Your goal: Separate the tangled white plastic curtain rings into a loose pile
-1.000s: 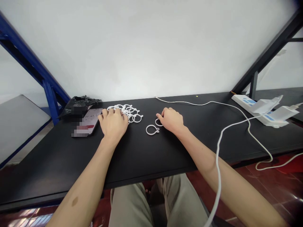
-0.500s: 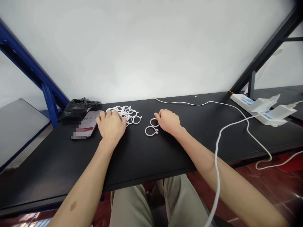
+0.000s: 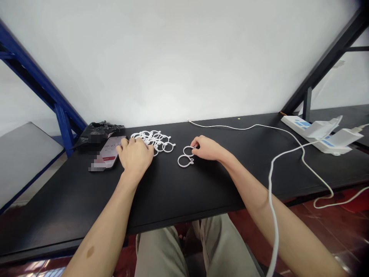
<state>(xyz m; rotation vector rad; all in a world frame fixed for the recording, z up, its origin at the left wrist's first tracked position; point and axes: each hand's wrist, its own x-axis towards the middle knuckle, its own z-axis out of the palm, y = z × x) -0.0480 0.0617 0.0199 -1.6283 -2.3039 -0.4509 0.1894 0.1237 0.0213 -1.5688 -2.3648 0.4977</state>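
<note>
My left hand (image 3: 135,154) rests palm down on the black table at the near left edge of a pile of white curtain rings (image 3: 168,147), each with a small eyelet. Its fingers are bent but apart, with the tips hidden; I see nothing held in it. Right of the pile, two more rings lie one behind the other. My right hand (image 3: 208,147) pinches the right side of the farther ring (image 3: 183,151) between thumb and fingers. The nearer ring (image 3: 178,162) lies just in front, its eyelet pointing right.
A phone (image 3: 111,156) showing a timer lies left of my left hand, with a crumpled black plastic bag (image 3: 92,134) behind it. A white power strip (image 3: 323,138) with plugged-in adapters stands at the right. A white cable (image 3: 272,173) crosses over my right forearm.
My right hand has turned slightly, and its thumb and fingers now show pinching the farther ring. My left hand stays by the pile. The view has shifted slightly.
</note>
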